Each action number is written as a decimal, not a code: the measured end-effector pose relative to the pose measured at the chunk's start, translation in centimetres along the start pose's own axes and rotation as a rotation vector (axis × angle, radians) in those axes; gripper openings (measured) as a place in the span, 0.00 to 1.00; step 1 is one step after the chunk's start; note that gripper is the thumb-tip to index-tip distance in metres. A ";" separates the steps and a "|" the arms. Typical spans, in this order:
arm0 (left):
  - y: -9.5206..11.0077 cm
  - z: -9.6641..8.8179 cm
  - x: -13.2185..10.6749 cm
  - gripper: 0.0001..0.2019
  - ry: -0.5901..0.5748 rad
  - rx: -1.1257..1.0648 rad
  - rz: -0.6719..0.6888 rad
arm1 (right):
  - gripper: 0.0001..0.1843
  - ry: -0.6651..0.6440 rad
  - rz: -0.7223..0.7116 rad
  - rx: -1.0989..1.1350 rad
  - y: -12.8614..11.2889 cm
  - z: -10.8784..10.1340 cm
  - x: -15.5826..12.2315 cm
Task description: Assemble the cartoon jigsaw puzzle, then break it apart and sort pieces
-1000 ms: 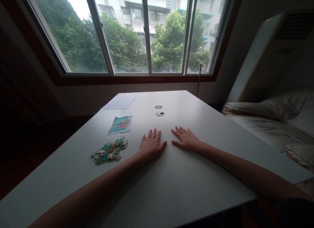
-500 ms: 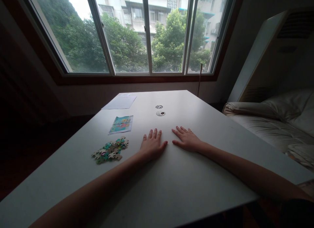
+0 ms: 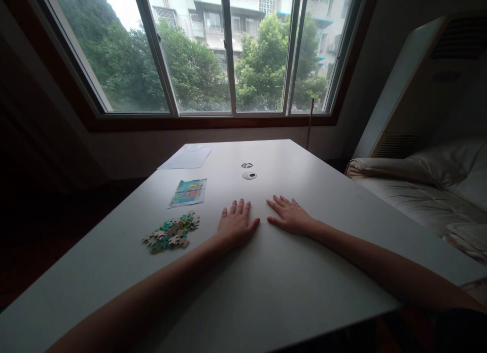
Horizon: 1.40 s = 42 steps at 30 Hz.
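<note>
My left hand (image 3: 236, 222) lies flat on the white table (image 3: 304, 277), palm down, fingers spread, holding nothing. Across a small gap, my right hand (image 3: 288, 214) rests the same way, also holding nothing. Left of my left hand is a heap of jigsaw puzzle pieces (image 3: 172, 234), green, teal and plain tan, some lying over others. Just beyond the heap lies a creased, colourful picture sheet (image 3: 188, 192) in blue, yellow and pink. Past my hands, two small round black-and-white discs are on the tabletop, a farther disc (image 3: 247, 166) and a nearer disc (image 3: 249, 175).
A pale paper sheet (image 3: 186, 157) lies at the table's far left corner. To the right stand a cream sofa (image 3: 403, 183) and a tall floor-standing unit with vents (image 3: 411, 84). A thin stick (image 3: 310, 122) leans below the wide window (image 3: 201, 64) behind the table.
</note>
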<state>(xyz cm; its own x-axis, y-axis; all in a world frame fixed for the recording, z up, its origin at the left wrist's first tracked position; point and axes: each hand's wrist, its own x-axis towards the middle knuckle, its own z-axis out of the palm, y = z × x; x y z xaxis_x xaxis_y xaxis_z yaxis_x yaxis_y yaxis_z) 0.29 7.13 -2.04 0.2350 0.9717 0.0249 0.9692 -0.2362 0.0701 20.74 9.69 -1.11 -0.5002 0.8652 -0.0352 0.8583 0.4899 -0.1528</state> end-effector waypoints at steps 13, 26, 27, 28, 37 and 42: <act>-0.1 -0.1 -0.1 0.36 0.007 -0.002 0.010 | 0.40 0.009 -0.006 0.015 0.0 0.2 0.2; -0.1 0.2 -0.1 0.36 0.016 0.003 0.004 | 0.40 0.001 -0.002 0.010 0.0 0.0 0.0; -0.1 0.2 -0.1 0.36 0.016 0.002 0.003 | 0.40 -0.001 -0.001 0.010 0.0 0.0 0.0; -0.1 0.1 -0.1 0.36 0.016 0.002 0.003 | 0.40 -0.002 0.000 0.011 0.0 0.0 0.0; 0.0 0.0 0.0 0.35 0.009 -0.007 0.002 | 0.40 -0.004 0.003 0.009 0.0 0.0 0.1; -0.2 -0.5 -0.1 0.35 0.003 -0.018 0.025 | 0.40 -0.001 0.007 0.013 -0.2 -0.1 0.1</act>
<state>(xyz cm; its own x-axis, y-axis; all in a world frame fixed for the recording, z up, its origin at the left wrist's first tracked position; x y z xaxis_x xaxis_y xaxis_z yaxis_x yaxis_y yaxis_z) 0.05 7.09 -1.56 0.2592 0.9654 0.0297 0.9614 -0.2608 0.0876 20.58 9.67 -0.97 -0.4946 0.8683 -0.0374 0.8600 0.4827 -0.1656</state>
